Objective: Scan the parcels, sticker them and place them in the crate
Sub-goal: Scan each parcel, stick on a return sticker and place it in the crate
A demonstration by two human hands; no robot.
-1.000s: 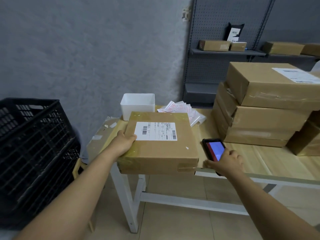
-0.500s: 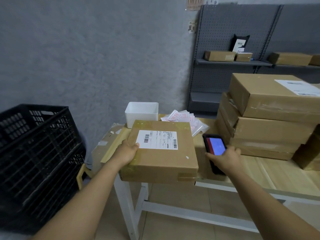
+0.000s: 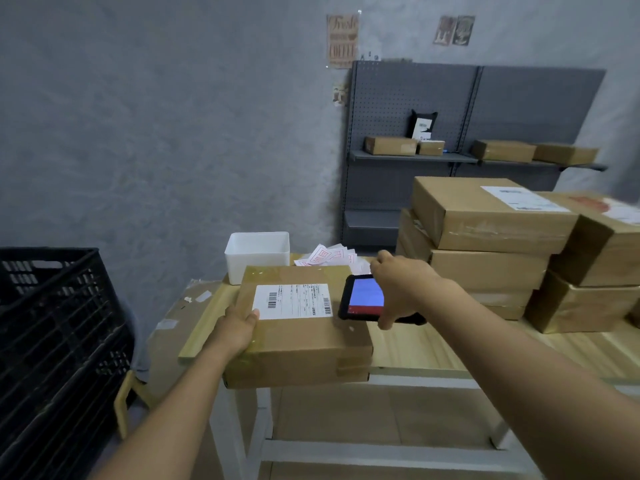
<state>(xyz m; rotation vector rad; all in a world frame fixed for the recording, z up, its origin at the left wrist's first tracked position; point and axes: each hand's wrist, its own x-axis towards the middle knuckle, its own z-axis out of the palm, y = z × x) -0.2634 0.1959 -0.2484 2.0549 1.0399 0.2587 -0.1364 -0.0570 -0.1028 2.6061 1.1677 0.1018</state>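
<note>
The left hand (image 3: 239, 329) grips the left side of a cardboard parcel (image 3: 301, 337), thumb on top beside its white shipping label (image 3: 292, 301). The parcel sits at the tabletop's (image 3: 450, 351) front left corner, overhanging the front edge. The right hand (image 3: 401, 282) holds a black handheld scanner (image 3: 363, 299), fingers curled round its far side and thumb at its near edge, screen lit blue, just above the parcel's right side. A black crate (image 3: 52, 341) stands left of the tabletop. Red-printed stickers (image 3: 327, 256) lie behind the parcel beside a white bin (image 3: 256, 254). More stacked boxes (image 3: 485, 244) fill the right side.
</note>
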